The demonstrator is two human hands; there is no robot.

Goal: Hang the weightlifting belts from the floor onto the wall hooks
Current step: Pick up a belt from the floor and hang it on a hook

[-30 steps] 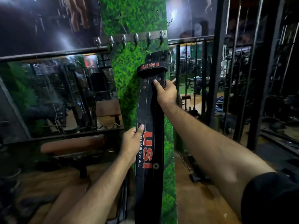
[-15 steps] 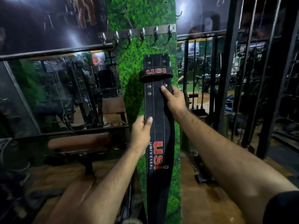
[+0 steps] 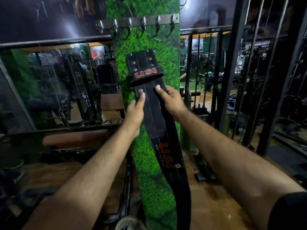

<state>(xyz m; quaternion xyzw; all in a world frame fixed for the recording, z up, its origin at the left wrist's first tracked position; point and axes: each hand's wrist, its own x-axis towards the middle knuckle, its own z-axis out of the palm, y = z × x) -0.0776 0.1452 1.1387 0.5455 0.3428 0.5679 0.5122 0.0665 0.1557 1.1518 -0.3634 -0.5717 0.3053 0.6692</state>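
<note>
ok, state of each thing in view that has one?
belt: off the floor, held up against the green pillar, not on a hook
left hand: grips belt's left edge
right hand: grips belt's right edge
hook rail: every visible hook bare
bench: nothing on its pad

A gym: weight machines (image 3: 259,77), bench (image 3: 74,138), mirrors (image 3: 54,83).
</note>
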